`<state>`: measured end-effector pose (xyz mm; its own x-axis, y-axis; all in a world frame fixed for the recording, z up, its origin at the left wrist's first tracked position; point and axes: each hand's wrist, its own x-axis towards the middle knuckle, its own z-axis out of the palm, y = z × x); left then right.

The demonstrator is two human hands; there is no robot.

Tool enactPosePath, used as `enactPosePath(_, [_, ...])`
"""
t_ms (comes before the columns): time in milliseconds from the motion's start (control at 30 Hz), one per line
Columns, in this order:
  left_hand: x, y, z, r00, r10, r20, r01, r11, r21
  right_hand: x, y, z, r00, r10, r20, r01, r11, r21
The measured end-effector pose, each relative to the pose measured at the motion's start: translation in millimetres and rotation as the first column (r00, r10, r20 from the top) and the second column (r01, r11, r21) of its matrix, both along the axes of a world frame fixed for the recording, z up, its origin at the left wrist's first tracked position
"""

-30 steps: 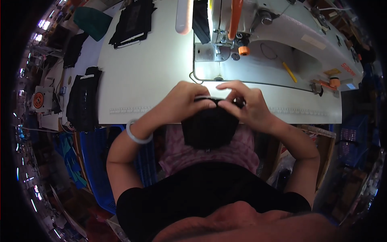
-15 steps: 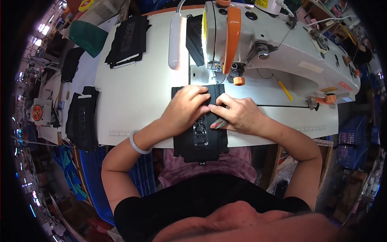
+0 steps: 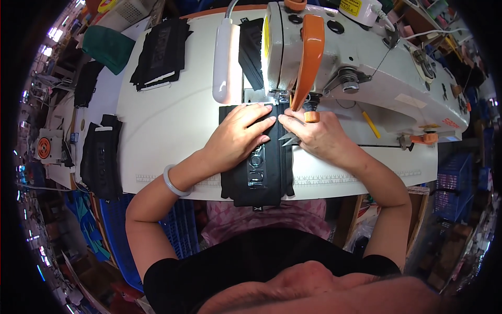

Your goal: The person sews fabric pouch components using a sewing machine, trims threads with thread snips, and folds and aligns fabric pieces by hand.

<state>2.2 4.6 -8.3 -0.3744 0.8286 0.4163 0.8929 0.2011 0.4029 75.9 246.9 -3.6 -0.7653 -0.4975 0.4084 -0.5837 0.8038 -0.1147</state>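
A black fabric panel [image 3: 238, 183] with a glossy raised strip down its middle lies on the sewing table, its far edge at the needle area [image 3: 282, 98] of the sewing machine [image 3: 376, 60]. My left hand [image 3: 238, 132] rests on the panel's left part, fingers stretched forward and lying flat. On the panel's right edge, close to the presser foot, my right hand [image 3: 323, 137] presses with thumb and index finger. Metal thread snips [image 3: 288, 139] are tucked in that same hand, blades pointing left over the fabric. Whether the needle is in the cloth is hidden.
Stacks of similar black panels lie at the far left [image 3: 159, 55] and left [image 3: 99, 162]. A white lamp [image 3: 222, 68] hangs left of the machine head. A yellow-handled tool [image 3: 371, 124] lies under the machine arm. A blue crate [image 3: 454, 186] stands at right.
Both hands and the black panel have moved forward, so the panel's far edge now reaches the presser foot. My right hand has shifted toward the needle, snips still in it.
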Motion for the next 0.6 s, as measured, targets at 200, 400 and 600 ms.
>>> enactPosePath(200, [-2.5,0.3,2.4,0.999,0.032,0.030,-0.031,0.999,-0.025,-3.0,-0.8,-0.9,0.997,-0.047,0.069,0.047,0.999,-0.004])
enactPosePath(400, [-1.4,3.2,-4.6,0.998,0.054,0.026,-0.053,0.998,-0.026,-6.1,3.6,-2.4,0.996,-0.049,0.078,0.051,0.998,-0.022])
enactPosePath(600, [-7.9,6.3,-2.9,0.996,0.071,0.045,-0.068,0.996,-0.058,-3.6,7.4,-3.1,0.996,0.001,0.085,0.004,0.998,-0.058])
